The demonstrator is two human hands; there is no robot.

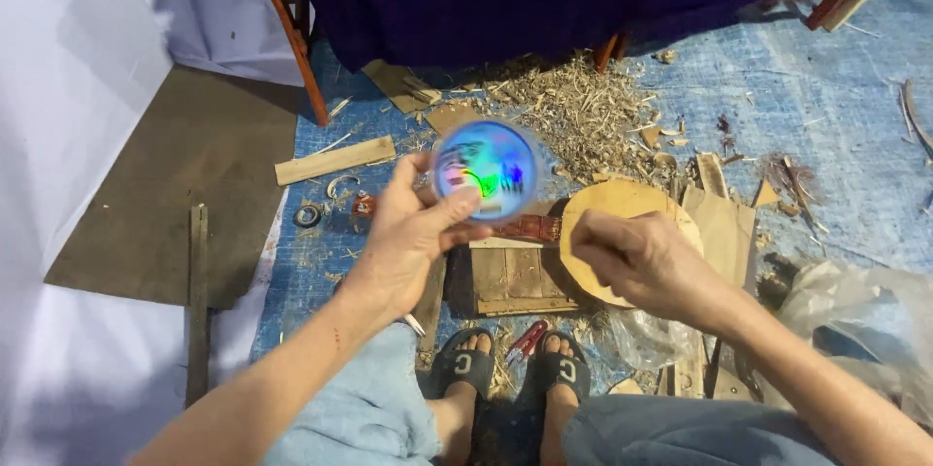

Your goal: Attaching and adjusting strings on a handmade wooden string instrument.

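Nearest us, our knees in pale blue trousers (369,408) are cut off by the lower edge, our sandalled feet (505,369) between them. Our left hand (413,233) is clamped on a shiny iridescent disc (484,171), thumb across its lower rim; its surface is blurred, so we cannot make out the picture. Our right hand (632,257), just right of the disc, is curled shut, and we cannot tell what it pinches. Behind it lies a round wooden board (622,199), partly hidden. Beyond the disc spreads a heap of wood shavings (573,111).
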